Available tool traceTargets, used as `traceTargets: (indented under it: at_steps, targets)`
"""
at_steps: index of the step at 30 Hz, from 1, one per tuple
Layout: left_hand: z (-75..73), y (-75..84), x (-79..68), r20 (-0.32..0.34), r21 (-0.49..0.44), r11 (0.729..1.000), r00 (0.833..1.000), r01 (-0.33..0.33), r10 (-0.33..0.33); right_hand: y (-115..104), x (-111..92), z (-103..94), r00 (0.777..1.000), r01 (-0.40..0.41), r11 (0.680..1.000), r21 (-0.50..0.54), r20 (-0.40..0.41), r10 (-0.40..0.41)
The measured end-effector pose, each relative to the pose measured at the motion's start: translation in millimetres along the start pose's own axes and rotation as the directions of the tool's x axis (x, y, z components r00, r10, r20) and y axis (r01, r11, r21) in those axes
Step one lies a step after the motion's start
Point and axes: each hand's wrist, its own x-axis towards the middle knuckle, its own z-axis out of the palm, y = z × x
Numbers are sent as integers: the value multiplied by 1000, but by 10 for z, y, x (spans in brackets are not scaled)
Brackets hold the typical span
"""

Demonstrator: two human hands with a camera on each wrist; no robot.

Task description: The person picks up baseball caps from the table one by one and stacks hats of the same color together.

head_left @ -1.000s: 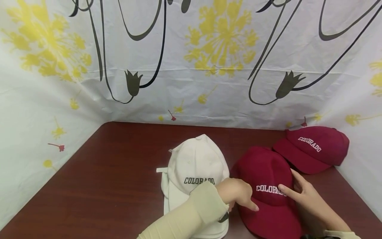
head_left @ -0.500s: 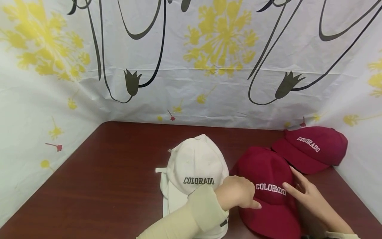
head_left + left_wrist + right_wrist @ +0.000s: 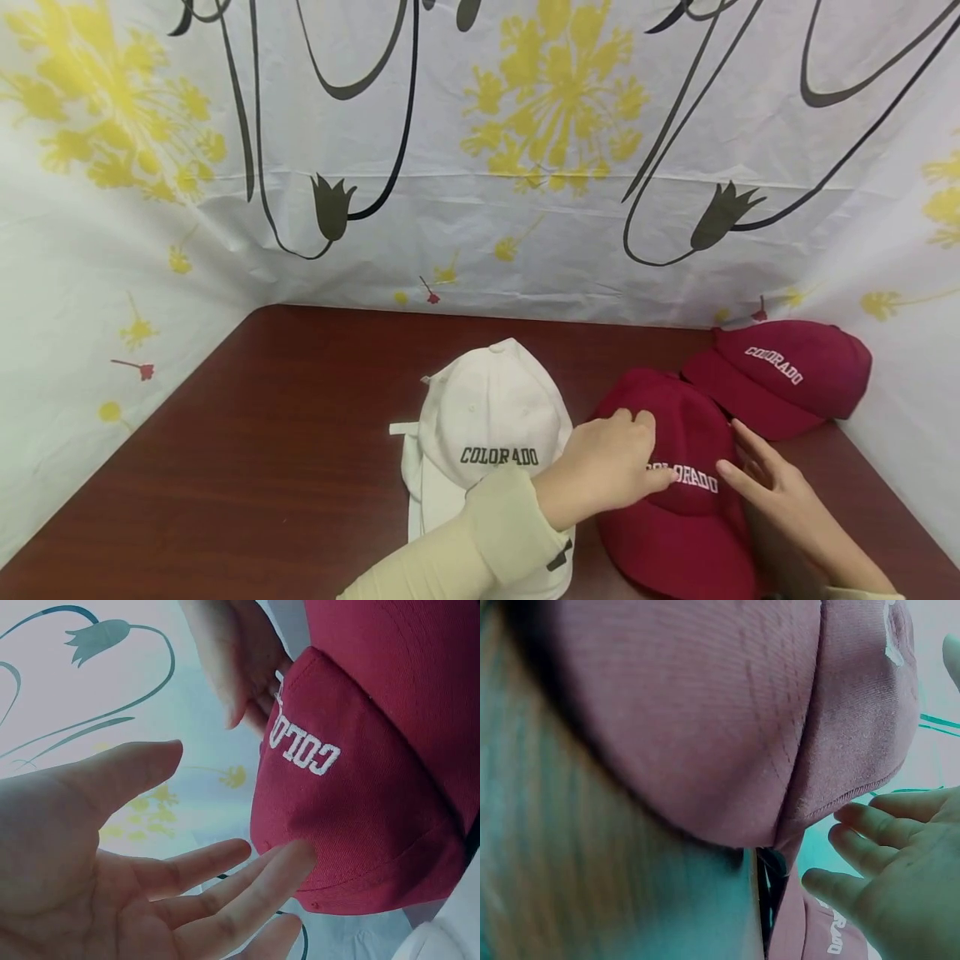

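Observation:
A dark red cap (image 3: pixel 675 533) with white COLORADO lettering lies brim toward me, right of centre in the head view. My left hand (image 3: pixel 603 467) is over its left side, partly hiding the lettering. The left wrist view shows this left hand (image 3: pixel 172 877) with thumb and fingers spread, holding nothing, fingertips close to the crown. My right hand (image 3: pixel 776 492) is at the cap's right side. In the right wrist view the right hand (image 3: pixel 907 862) has extended fingers by the crown's edge; whether they touch it is unclear.
White caps (image 3: pixel 491 400) with dark COLORADO lettering lie stacked left of the red cap, partly behind my left forearm. Another dark red cap (image 3: pixel 817 367) sits at the back right. The brown table (image 3: pixel 225 467) meets a patterned white cloth (image 3: pixel 450 242) behind.
My left hand has moved up from near the red cap's brim to its crown, and its fingers have unfolded. The right hand has shifted very slightly right. The caps stay in place.

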Motion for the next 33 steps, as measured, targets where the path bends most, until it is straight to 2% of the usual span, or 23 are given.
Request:
traceTargets:
  at_steps: [8,12,15,21,23,26,27,30,33]
  targets:
    - [-42,-21,70,-44,4,1000,999,-6,6,4,-22,-50,997,73,997,8,-28,-72]
    - [-67,-11,122,-48,11,1000,998,-26,26,14,-65,-114,995,89,995,47,-54,-87]
    - [-90,12,171,-42,36,999,998,-41,42,27,-89,-182,996,75,992,106,-64,-69]
    - [-159,74,286,-12,31,999,999,-39,40,37,-119,-324,995,23,998,-63,-91,-28]
    - [-189,96,327,-3,24,999,999,-40,40,34,-126,-358,995,31,997,-64,-92,-36]
    - [-233,129,384,10,18,999,999,-40,40,28,-127,-393,996,42,997,66,-82,-37]
    - [-246,138,402,16,13,999,999,-38,38,27,-121,-403,997,46,989,141,-75,-36]
    - [-279,162,453,28,1,1000,999,-32,32,19,-95,-439,999,38,931,363,-48,-22]
    - [-301,185,507,30,-3,1000,999,-23,23,-1,-40,-495,999,44,917,396,-44,-29]
